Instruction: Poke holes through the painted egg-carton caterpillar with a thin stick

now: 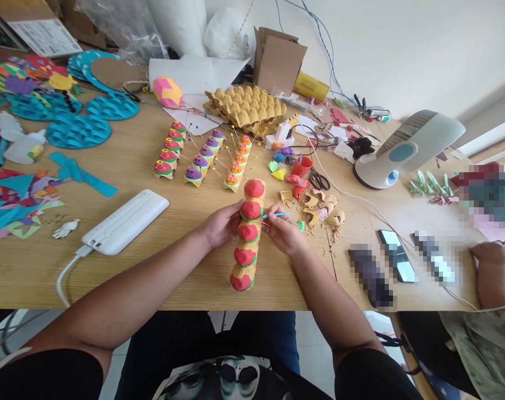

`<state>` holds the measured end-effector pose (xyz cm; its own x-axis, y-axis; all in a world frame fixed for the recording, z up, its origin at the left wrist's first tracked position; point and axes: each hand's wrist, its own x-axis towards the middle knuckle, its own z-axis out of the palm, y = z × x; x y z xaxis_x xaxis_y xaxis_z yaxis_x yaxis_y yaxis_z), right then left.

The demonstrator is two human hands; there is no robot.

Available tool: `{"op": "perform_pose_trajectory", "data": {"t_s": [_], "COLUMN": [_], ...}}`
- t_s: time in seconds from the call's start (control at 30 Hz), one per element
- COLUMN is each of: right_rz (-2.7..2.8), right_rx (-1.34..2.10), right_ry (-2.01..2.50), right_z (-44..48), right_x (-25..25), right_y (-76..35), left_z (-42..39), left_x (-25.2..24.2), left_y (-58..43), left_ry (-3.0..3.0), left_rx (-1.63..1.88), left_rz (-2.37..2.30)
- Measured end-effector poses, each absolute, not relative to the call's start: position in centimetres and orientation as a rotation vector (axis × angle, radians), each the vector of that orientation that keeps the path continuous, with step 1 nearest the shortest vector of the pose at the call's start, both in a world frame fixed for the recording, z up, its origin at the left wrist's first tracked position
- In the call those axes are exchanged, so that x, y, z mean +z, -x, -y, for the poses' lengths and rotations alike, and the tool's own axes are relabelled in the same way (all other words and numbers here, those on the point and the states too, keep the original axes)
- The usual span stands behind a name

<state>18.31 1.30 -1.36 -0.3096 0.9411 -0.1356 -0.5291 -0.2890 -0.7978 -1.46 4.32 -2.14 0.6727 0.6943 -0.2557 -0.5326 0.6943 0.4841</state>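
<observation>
My left hand [224,225] grips the side of an egg-carton strip [249,234], a row of bumps capped in red with green around several lower edges. Between the fingertips of my right hand [284,229] is a thin blue modelling tool [279,214], its tip at the strip's right side near the second bump. Beyond the strip stand three decorated carton strips: a red one [169,149], a purple one [204,156] and an orange one [238,162]. Yellow- and blue-headed pins stick out of some of them.
A white power bank [127,222] lies left of my hands. To the right are carton scraps [314,208], scissors [319,179], a red cup [302,166], a white fan [406,147] and phones [397,255]. Egg trays [248,105] stand behind. Another person's arm [496,272] rests at far right.
</observation>
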Motion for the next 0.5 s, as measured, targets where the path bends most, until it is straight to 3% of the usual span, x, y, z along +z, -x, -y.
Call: {"op": "perform_pose_trajectory", "data": {"t_s": [0.5], "right_rz": [0.865], "right_rx": [1.695], "right_ry": [0.766], "right_z": [-1.24], "right_x": [-0.72], "right_y": [-17.90], "left_z": [-3.89], "left_x": [-1.48], "left_y": [1.24], "left_ry": [-0.305], "left_rx": [0.725], "left_rz": [-0.437]}}
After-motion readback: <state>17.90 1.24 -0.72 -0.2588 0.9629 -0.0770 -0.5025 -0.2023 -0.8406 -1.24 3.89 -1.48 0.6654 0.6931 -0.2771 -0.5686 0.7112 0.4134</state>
